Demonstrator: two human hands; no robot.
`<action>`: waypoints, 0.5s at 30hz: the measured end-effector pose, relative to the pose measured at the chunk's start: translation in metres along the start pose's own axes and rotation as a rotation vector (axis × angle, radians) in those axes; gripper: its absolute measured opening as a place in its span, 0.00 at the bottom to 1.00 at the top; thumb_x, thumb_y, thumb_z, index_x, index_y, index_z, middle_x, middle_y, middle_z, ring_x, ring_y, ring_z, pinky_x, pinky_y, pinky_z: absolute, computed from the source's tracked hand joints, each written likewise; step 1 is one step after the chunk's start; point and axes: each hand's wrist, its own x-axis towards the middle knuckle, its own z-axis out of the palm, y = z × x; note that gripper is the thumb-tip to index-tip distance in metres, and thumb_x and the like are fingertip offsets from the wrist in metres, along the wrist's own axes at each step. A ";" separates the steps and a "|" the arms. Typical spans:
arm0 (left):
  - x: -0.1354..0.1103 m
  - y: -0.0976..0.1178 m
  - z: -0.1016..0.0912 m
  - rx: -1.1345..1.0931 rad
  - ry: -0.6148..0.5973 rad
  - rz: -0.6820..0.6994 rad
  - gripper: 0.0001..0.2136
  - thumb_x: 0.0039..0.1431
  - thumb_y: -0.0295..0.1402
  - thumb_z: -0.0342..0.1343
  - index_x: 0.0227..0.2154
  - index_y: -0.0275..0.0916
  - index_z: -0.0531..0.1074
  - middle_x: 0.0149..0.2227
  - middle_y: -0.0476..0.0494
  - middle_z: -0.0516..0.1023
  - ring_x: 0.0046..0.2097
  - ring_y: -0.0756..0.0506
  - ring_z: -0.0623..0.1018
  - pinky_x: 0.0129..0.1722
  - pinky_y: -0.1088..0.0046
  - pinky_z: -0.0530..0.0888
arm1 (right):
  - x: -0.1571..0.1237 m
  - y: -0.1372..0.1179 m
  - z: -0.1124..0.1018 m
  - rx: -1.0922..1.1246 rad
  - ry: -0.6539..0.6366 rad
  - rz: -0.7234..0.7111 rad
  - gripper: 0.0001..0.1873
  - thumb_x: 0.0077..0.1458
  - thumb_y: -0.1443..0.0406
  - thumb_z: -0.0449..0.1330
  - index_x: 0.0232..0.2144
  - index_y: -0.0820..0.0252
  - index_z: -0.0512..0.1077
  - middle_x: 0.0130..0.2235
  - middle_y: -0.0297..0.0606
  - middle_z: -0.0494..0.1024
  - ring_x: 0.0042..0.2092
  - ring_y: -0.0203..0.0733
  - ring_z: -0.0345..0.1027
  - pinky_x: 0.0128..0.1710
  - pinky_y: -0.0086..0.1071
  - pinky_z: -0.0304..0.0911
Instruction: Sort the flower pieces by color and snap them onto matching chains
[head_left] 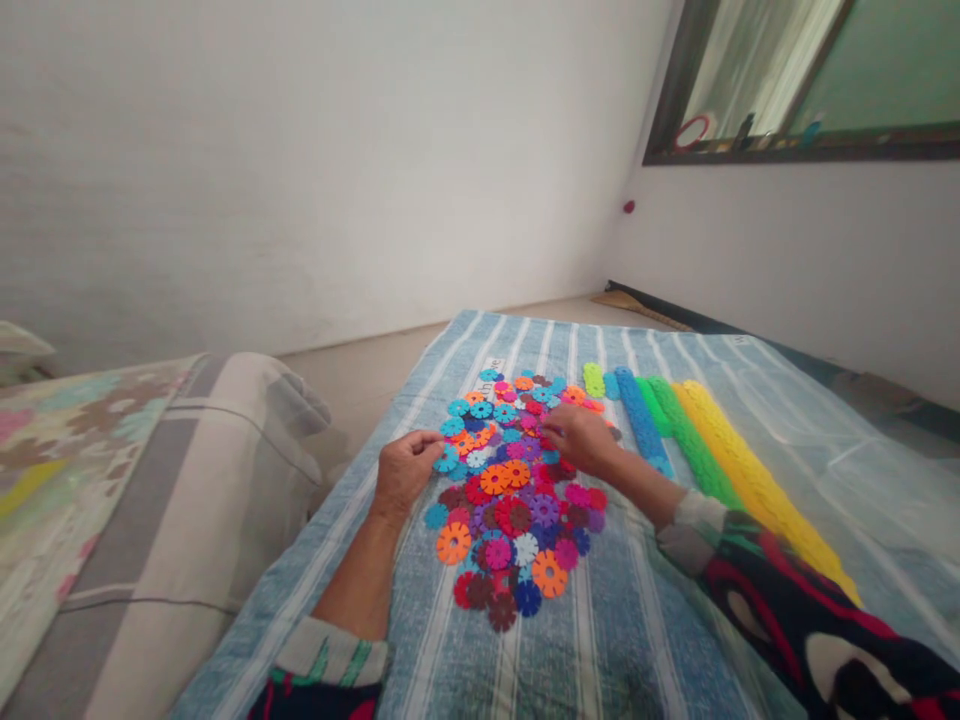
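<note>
A pile of flat plastic snowflake discs in orange, blue, red, purple and pink lies on a blue striped cloth. My left hand rests at the pile's left edge, fingers curled and pinching a light-blue disc. My right hand lies knuckles up on the pile's upper right, fingers bent down among the discs; what it holds is hidden. Long rods of joined discs lie to the right: blue, green and yellow.
A short light-green stack sits at the far end of the rods. A folded grey and patterned quilt lies at the left. White walls meet in the corner ahead, and a dark-framed window is at the upper right.
</note>
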 end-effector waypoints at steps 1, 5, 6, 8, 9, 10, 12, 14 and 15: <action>0.000 0.000 0.000 0.024 0.008 0.007 0.12 0.43 0.38 0.55 0.28 0.37 0.76 0.26 0.48 0.80 0.30 0.46 0.77 0.31 0.73 0.73 | 0.000 -0.015 0.003 0.016 -0.009 -0.055 0.12 0.60 0.65 0.53 0.32 0.58 0.77 0.35 0.39 0.77 0.39 0.39 0.67 0.38 0.29 0.57; 0.002 -0.001 -0.005 0.163 0.003 0.037 0.11 0.43 0.36 0.51 0.26 0.38 0.76 0.25 0.50 0.78 0.30 0.47 0.76 0.31 0.75 0.71 | 0.007 -0.063 0.016 0.048 -0.037 -0.097 0.15 0.60 0.62 0.53 0.29 0.60 0.77 0.36 0.41 0.76 0.42 0.41 0.66 0.41 0.31 0.57; 0.002 -0.001 -0.006 0.203 -0.013 0.041 0.11 0.43 0.36 0.50 0.25 0.38 0.76 0.24 0.50 0.78 0.30 0.47 0.76 0.31 0.75 0.70 | 0.010 -0.073 0.020 0.039 -0.049 -0.068 0.15 0.60 0.61 0.53 0.30 0.61 0.77 0.37 0.42 0.76 0.42 0.42 0.66 0.42 0.32 0.58; 0.003 -0.001 -0.009 0.278 -0.056 0.045 0.11 0.43 0.34 0.49 0.24 0.38 0.76 0.22 0.51 0.76 0.29 0.47 0.75 0.30 0.75 0.69 | 0.014 -0.087 0.026 0.005 -0.070 -0.003 0.16 0.59 0.57 0.55 0.32 0.62 0.77 0.40 0.45 0.75 0.45 0.46 0.65 0.44 0.35 0.58; 0.003 0.000 -0.010 0.313 -0.080 0.047 0.10 0.43 0.34 0.49 0.23 0.38 0.75 0.22 0.50 0.75 0.29 0.47 0.74 0.30 0.75 0.68 | 0.015 -0.093 0.028 -0.016 -0.075 0.027 0.17 0.57 0.55 0.56 0.33 0.62 0.77 0.41 0.46 0.74 0.46 0.48 0.64 0.44 0.37 0.58; 0.003 0.001 -0.011 0.343 -0.103 0.054 0.10 0.43 0.33 0.49 0.22 0.38 0.75 0.22 0.50 0.75 0.29 0.47 0.74 0.30 0.74 0.68 | 0.016 -0.098 0.030 -0.035 -0.077 0.052 0.19 0.56 0.53 0.57 0.35 0.63 0.77 0.43 0.48 0.74 0.48 0.50 0.63 0.45 0.39 0.58; 0.003 0.005 -0.012 0.392 -0.144 0.089 0.09 0.42 0.32 0.49 0.20 0.38 0.75 0.24 0.49 0.76 0.31 0.47 0.74 0.32 0.74 0.68 | 0.017 -0.106 0.032 -0.064 -0.082 0.091 0.20 0.54 0.52 0.58 0.36 0.63 0.77 0.45 0.49 0.73 0.50 0.53 0.61 0.47 0.42 0.58; 0.003 0.008 -0.011 0.424 -0.189 0.130 0.08 0.41 0.31 0.50 0.18 0.39 0.75 0.26 0.48 0.77 0.32 0.47 0.74 0.35 0.74 0.68 | 0.017 -0.110 0.033 -0.073 -0.091 0.122 0.19 0.54 0.54 0.58 0.37 0.63 0.76 0.46 0.50 0.72 0.51 0.54 0.60 0.47 0.44 0.58; 0.003 0.010 -0.011 0.434 -0.214 0.147 0.08 0.41 0.31 0.51 0.18 0.39 0.75 0.27 0.48 0.76 0.33 0.47 0.74 0.35 0.74 0.68 | 0.017 -0.112 0.034 -0.074 -0.092 0.140 0.18 0.54 0.55 0.58 0.37 0.63 0.76 0.47 0.50 0.72 0.51 0.55 0.59 0.48 0.45 0.58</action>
